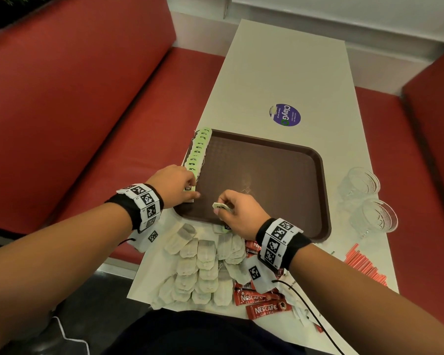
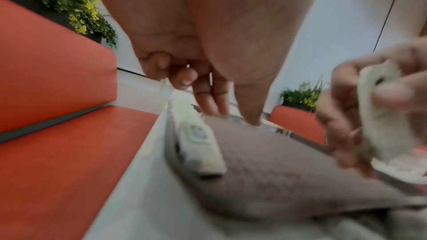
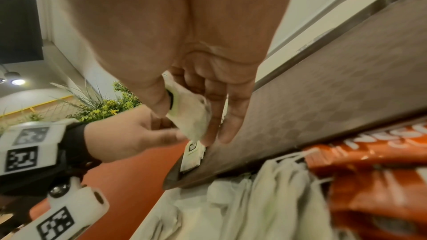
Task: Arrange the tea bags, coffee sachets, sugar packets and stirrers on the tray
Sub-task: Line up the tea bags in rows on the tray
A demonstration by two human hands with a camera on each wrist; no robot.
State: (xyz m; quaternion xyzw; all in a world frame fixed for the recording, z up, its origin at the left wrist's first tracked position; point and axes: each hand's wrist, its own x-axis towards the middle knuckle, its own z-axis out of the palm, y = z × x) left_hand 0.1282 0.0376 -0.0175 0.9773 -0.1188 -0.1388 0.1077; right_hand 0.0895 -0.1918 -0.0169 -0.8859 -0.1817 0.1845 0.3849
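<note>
A dark brown plastic tray (image 1: 292, 160) with a fine woven texture lies on the cream tabletop (image 1: 287, 67), pale green-tagged tea bags (image 1: 198, 152) lining its left rim. Lower right, red-and-white coffee sachets (image 1: 262, 303) and orange-red stirrers (image 1: 364, 265). Red bench seats (image 1: 87, 98) surround.

A white rectangular table (image 1: 287, 80) is flanked by red upholstered benches (image 1: 92, 98) on both sides. A white wall (image 1: 344, 11) is seen beyond its far end. Planters of green and yellow foliage (image 2: 76, 4) are set behind the seat backs, and a round ceiling lamp (image 3: 18, 82) is lit
</note>
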